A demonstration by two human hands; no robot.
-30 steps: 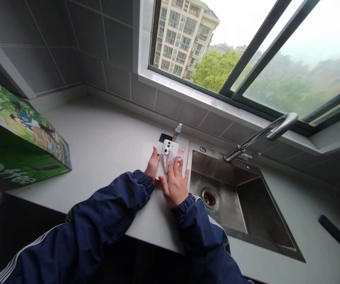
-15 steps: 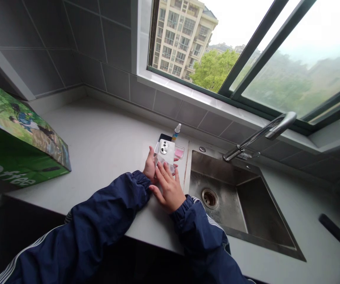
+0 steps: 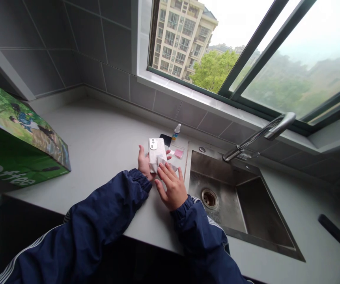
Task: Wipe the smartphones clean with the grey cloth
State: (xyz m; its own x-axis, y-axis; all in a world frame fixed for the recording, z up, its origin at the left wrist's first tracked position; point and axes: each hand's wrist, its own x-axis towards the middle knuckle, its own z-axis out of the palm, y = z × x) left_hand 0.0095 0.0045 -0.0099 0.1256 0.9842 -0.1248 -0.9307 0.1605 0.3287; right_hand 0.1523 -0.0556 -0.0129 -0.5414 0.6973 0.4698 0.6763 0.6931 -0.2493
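My left hand (image 3: 143,162) holds a white smartphone (image 3: 158,148) from below, its camera side up and its thumb at the left edge. Fingertips of that hand show past the phone's right edge. A thin pale cloth (image 3: 172,166) lies across the phone's lower end. On top of it my right hand (image 3: 172,188) presses with fingers stretched close together and the thumb apart. Just beyond the phone are a dark flat piece (image 3: 165,139), a small spray bottle (image 3: 176,132) with a white top, and a clear case (image 3: 178,153) with something pink in it.
A stainless sink (image 3: 241,230) is set into the pale counter (image 3: 105,138) on the right, with a chrome faucet (image 3: 258,132) behind it. A large green coffee box (image 3: 25,157) stands at left. A dark bar-shaped thing (image 3: 337,232) lies at far right.
My left hand has moved the phone left, uncovering more of the dark piece and the clear case. The right hand stays near the phone's lower end, the cloth under its fingers.
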